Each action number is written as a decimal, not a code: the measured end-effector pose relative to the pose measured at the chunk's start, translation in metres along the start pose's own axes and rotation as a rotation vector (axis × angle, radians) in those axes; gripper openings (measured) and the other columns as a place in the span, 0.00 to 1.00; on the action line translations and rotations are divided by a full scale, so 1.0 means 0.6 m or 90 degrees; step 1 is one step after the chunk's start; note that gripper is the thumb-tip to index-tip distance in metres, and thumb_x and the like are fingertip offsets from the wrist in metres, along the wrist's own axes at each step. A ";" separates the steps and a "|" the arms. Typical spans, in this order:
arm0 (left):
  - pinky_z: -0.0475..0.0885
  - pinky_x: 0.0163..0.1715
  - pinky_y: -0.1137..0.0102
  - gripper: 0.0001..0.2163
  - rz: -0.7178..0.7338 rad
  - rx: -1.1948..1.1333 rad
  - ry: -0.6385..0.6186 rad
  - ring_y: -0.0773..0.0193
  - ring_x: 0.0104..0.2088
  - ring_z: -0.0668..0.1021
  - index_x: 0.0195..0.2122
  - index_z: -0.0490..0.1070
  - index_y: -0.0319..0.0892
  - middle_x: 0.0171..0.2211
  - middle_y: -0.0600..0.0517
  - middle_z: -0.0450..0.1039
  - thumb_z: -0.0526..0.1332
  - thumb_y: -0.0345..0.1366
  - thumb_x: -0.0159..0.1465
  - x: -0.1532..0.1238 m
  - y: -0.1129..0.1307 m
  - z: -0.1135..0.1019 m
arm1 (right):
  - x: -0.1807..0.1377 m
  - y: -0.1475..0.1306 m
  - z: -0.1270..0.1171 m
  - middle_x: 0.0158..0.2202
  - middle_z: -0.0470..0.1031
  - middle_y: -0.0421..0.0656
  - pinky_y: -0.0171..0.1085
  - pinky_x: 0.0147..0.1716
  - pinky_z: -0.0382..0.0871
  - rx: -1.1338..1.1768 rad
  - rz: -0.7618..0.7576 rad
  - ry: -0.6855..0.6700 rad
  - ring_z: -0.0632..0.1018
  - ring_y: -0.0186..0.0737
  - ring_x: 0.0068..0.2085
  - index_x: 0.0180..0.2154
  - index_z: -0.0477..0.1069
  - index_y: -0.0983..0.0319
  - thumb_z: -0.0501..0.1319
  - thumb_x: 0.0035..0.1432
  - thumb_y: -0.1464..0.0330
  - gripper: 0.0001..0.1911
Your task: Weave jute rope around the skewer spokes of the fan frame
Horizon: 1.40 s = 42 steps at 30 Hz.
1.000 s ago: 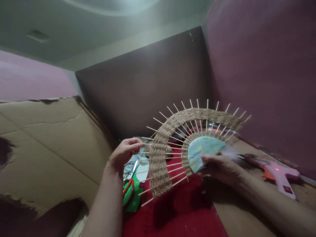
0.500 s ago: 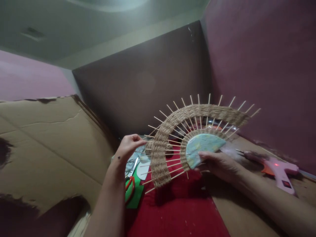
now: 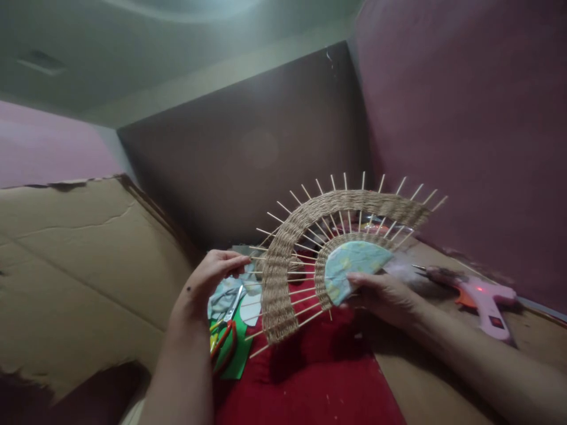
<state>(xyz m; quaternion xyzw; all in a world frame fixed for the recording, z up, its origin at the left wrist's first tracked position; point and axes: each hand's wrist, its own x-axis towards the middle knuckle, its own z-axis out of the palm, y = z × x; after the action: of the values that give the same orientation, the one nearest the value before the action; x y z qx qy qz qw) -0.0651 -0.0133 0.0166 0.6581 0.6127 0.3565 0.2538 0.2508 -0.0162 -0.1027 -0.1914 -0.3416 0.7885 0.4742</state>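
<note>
A half-round woven piece stands upright over a red cloth. It has a pale blue-green semicircle core, two bands of jute rope and many thin wooden skewers fanning out. My right hand grips the core at its lower straight edge, fingers closed on it. My left hand pinches the skewer tips at the left side of the outer band.
Red-handled scissors lie on green and white cut-outs below my left hand. A pink glue gun with a lit red lamp rests at the right on the cardboard surface. A large cardboard sheet leans at the left. Dark walls stand behind.
The woven piece and both hands have shifted slightly left and down in view; the grips are unchanged.
</note>
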 end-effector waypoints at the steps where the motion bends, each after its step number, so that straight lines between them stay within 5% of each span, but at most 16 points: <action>1: 0.59 0.20 0.75 0.12 0.001 -0.034 -0.009 0.71 0.19 0.67 0.25 0.77 0.36 0.17 0.51 0.69 0.66 0.42 0.50 0.001 -0.007 -0.001 | -0.001 0.000 0.001 0.30 0.77 0.49 0.42 0.29 0.75 0.006 0.008 0.006 0.76 0.43 0.31 0.33 0.73 0.68 0.66 0.44 0.71 0.12; 6: 0.68 0.27 0.72 0.13 -0.027 -0.259 -0.048 0.65 0.26 0.74 0.27 0.78 0.36 0.26 0.46 0.75 0.69 0.41 0.45 0.003 -0.035 0.016 | -0.006 -0.001 0.000 0.28 0.77 0.46 0.41 0.28 0.75 0.038 0.020 -0.009 0.77 0.41 0.29 0.33 0.73 0.68 0.65 0.46 0.72 0.09; 13: 0.69 0.26 0.74 0.09 -0.030 -0.360 -0.132 0.67 0.23 0.75 0.24 0.77 0.36 0.21 0.49 0.74 0.71 0.33 0.41 0.007 -0.036 0.056 | -0.015 -0.002 0.006 0.25 0.77 0.43 0.37 0.27 0.74 0.070 0.031 -0.018 0.77 0.38 0.26 0.28 0.73 0.66 0.62 0.49 0.74 0.02; 23: 0.70 0.33 0.69 0.16 -0.025 -0.261 -0.207 0.59 0.33 0.78 0.38 0.78 0.37 0.33 0.44 0.78 0.69 0.32 0.47 -0.004 -0.010 0.043 | -0.005 0.006 -0.005 0.25 0.77 0.42 0.34 0.23 0.72 0.105 0.034 -0.032 0.76 0.36 0.24 0.31 0.72 0.66 0.65 0.47 0.73 0.05; 34: 0.71 0.35 0.65 0.17 0.057 -0.221 -0.182 0.58 0.33 0.77 0.40 0.77 0.38 0.34 0.45 0.78 0.67 0.31 0.47 -0.020 0.034 0.048 | -0.002 0.006 -0.002 0.26 0.76 0.40 0.33 0.26 0.70 0.119 -0.008 -0.004 0.75 0.35 0.28 0.29 0.71 0.63 0.69 0.40 0.73 0.11; 42: 0.70 0.30 0.68 0.14 0.064 -0.198 -0.172 0.62 0.28 0.75 0.37 0.78 0.38 0.32 0.45 0.77 0.67 0.32 0.48 -0.032 0.057 0.053 | -0.004 0.010 -0.008 0.30 0.78 0.43 0.41 0.36 0.72 0.143 0.031 -0.055 0.77 0.41 0.33 0.35 0.71 0.62 0.68 0.43 0.70 0.14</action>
<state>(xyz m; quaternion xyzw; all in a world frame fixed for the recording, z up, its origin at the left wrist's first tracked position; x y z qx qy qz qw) -0.0187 -0.0332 0.0202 0.6829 0.4769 0.3672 0.4140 0.2514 -0.0186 -0.1104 -0.1112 -0.2667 0.8407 0.4580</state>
